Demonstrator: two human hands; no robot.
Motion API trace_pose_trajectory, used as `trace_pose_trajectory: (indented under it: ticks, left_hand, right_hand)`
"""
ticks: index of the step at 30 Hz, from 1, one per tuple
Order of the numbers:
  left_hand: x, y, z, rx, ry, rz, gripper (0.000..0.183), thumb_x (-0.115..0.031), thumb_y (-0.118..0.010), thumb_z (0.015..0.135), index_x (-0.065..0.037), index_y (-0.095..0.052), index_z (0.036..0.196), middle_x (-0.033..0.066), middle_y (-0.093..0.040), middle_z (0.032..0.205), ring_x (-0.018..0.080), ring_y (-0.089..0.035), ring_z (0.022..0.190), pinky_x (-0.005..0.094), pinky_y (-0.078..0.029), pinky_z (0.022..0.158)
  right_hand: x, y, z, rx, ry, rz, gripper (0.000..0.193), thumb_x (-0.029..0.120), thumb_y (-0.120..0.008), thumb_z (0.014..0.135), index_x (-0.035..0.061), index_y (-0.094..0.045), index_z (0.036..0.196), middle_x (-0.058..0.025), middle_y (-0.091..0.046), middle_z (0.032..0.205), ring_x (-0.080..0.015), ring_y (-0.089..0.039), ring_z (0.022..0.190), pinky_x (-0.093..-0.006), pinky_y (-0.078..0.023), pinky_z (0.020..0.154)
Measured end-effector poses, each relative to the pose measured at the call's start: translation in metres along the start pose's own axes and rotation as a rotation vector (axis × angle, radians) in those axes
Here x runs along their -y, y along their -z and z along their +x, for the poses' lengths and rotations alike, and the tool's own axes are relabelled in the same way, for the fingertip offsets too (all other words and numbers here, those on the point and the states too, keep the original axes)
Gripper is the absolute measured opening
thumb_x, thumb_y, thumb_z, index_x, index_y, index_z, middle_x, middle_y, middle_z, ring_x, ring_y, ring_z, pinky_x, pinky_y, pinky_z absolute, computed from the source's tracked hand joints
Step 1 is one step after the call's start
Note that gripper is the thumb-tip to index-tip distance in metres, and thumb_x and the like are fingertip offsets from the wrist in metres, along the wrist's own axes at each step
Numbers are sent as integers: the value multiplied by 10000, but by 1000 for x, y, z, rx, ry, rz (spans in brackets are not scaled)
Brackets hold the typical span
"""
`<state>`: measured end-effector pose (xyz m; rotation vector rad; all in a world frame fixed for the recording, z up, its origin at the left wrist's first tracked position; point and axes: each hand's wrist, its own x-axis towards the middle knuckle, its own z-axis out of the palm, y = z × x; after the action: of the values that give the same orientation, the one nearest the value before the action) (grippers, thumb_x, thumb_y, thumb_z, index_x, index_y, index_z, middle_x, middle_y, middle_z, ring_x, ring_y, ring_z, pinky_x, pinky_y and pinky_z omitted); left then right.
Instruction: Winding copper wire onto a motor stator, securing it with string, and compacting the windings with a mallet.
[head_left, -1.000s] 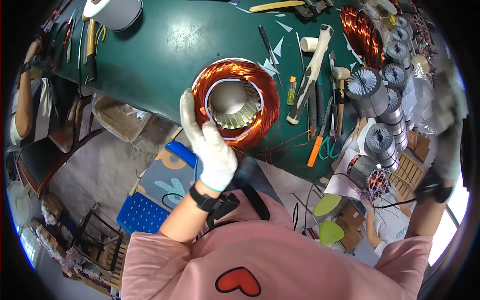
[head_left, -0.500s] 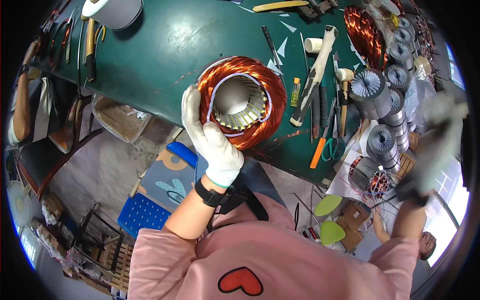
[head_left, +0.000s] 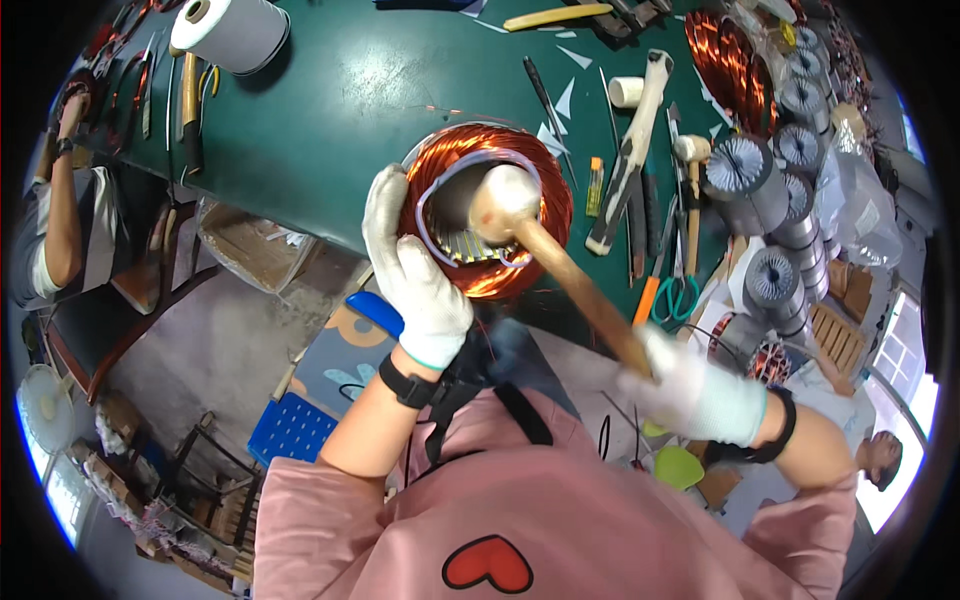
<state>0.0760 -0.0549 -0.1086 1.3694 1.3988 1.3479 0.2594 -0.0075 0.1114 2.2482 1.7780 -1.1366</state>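
A motor stator with thick copper windings stands on the green bench, a pale cord or tube running round its opening. Against its left and near-left outside rests my white-gloved left hand, thumb and fingers curved along the copper. My right hand, also gloved and somewhat blurred, is wrapped round the handle of a mallet. The mallet's pale, rounded head is over the right part of the stator's opening and hides some of the inner slots. Whether it touches the stator I cannot tell.
Right on the green bench lie scissors, another mallet, a taped bar and a lighter. Metal cores and copper coils stand farther right. A white spool is far left; a co-worker sits left.
My right hand has swung from raised at the far right down and inward, bringing the mallet head over the stator's opening. My left hand stays against the stator's side.
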Motion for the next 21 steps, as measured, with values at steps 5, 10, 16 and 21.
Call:
trace_pose_trajectory:
  ticks: [5,10,16,21]
  left_hand:
    - [-12,-15,-10,-53,64,-15,714,-532,-408,1090,48,-405,1507,189,-470,1519,299,-483,1390,426,-357,1190]
    - [-11,-11,8,-56,40,-161,699,-510,-451,1088,37,-382,1518,162,-461,1531,270,-492,1381,413,-377,1188]
    - [-21,-8,-11,24,49,184,668,-488,-430,1093,31,-412,1513,174,-443,1558,283,-445,1430,422,-328,1210]
    - [-16,-6,0,-3,-87,121,642,-457,-365,1118,45,-409,1517,188,-430,1566,289,-440,1435,414,-325,1206]
  right_hand:
    - [-144,81,-55,101,216,-18,365,332,-608,1029,58,-647,1267,-74,-634,1138,-158,-623,989,-299,-520,862]
    - [-133,67,-46,303,147,43,341,276,-548,1061,45,-610,1303,-30,-614,1048,-156,-604,942,-296,-508,811]
    - [-268,130,-84,-420,-45,-11,349,275,-471,1100,5,-569,1298,-25,-607,934,-178,-601,853,-297,-499,775]
    - [-187,46,-74,-237,359,1028,338,270,-423,1124,21,-573,1296,-90,-692,1080,-181,-667,1017,-297,-530,915]
